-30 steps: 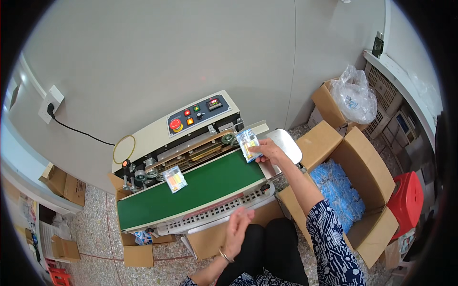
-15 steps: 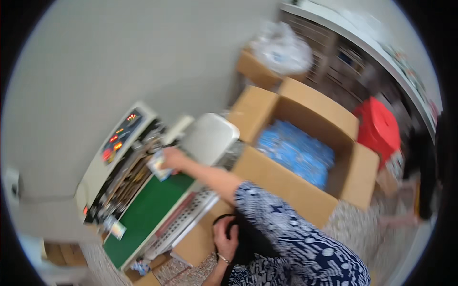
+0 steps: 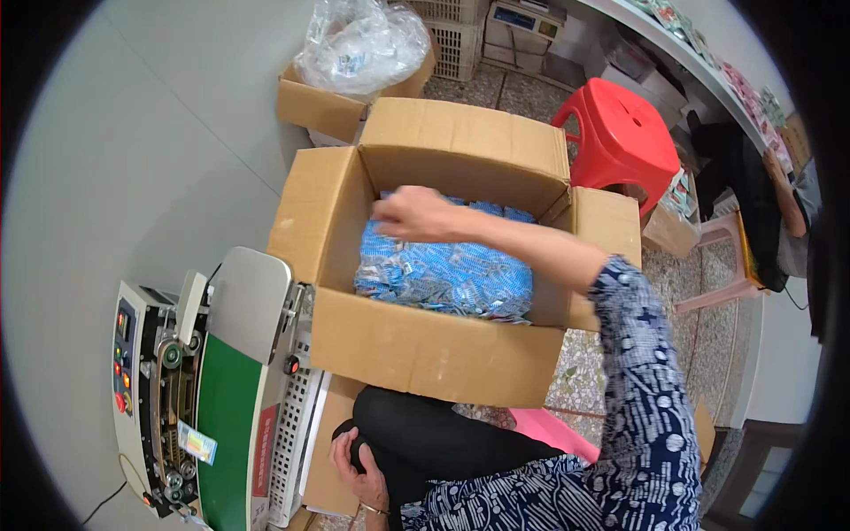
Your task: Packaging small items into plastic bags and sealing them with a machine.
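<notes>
My right hand [image 3: 412, 214] is above an open cardboard box [image 3: 434, 358], slightly blurred, with its fingers curled under; whatever they hold, if anything, is hidden. Blue-and-clear small packets [image 3: 452, 265] fill the bottom of the box beneath it. My left hand [image 3: 361, 469] rests on my black-trousered knee, thumb apart from the fingers, holding nothing. Left of the box stands a band sealer [image 3: 124, 354] with lit red displays and a green conveyor belt [image 3: 228, 398]. One small printed packet [image 3: 197, 442] lies at the edge of this belt, against the sealing track.
A red plastic stool [image 3: 624, 133] stands beyond the box's right side. Behind the box, a smaller carton [image 3: 323, 111] holds clear plastic bags [image 3: 363, 53]. At far right another person [image 3: 797, 203] sits by a long white counter [image 3: 677, 49]. A white perforated basket [image 3: 297, 425] sits beside the sealer.
My right hand has moved from the sealer's belt, where it held a packet, to above the box. The view has turned right. My left hand stays on the knee.
</notes>
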{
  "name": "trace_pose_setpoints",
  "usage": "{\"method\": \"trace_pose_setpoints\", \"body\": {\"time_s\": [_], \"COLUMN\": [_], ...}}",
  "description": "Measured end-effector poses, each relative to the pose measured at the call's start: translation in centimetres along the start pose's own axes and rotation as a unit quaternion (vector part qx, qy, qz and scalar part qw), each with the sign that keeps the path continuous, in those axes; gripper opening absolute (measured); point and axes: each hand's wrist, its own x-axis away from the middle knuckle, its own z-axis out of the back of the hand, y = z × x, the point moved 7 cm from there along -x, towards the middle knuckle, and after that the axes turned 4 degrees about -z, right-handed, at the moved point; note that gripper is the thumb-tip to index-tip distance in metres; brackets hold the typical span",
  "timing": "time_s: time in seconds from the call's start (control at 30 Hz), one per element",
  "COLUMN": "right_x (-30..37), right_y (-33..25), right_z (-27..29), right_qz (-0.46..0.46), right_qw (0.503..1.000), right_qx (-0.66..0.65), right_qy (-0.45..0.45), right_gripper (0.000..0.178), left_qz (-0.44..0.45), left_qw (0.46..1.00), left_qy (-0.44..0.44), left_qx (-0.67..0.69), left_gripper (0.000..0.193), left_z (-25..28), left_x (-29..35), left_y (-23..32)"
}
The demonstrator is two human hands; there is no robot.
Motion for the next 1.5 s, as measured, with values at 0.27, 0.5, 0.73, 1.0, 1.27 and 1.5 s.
{"method": "trace_pose_setpoints", "body": {"time_s": [0.27,0.5,0.73,1.0,1.27,1.5], "right_x": [8.8,8.3,8.3,7.9,8.6,7.3], "right_y": [7.7,6.9,4.2,4.1,5.4,5.0], "right_z": [-8.5,-14.4,-14.4,-15.5,-17.4,-11.2], "right_qz": [-0.07,-0.12,-0.058,-0.047,0.018,-0.005], "right_qw": [0.951,0.935,0.941,0.936,0.964,0.972], "right_qx": [-0.07,-0.042,-0.03,-0.024,-0.072,-0.092], "right_qy": [-0.293,-0.331,-0.331,-0.349,-0.257,-0.217], "right_gripper": [0.053,0.081,0.063,0.05,0.025,0.021], "left_qz": [0.007,0.017,-0.009,-0.04,-0.057,-0.043], "left_qw": [0.996,0.99,0.981,0.973,0.98,0.989], "left_qy": [-0.041,-0.055,-0.08,-0.1,-0.075,-0.03], "left_qx": [-0.081,-0.127,-0.178,-0.205,-0.178,-0.14], "left_gripper": [0.042,0.046,0.046,0.046,0.043,0.036], "left_z": [-0.3,-1.8,-2.4,-2.5,-2.5,-1.0], "left_x": [-1.4,-2.1,-2.9,-3.5,-3.3,-2.3], "left_y": [2.4,3.5,4.4,4.4,4.7,3.9]}}
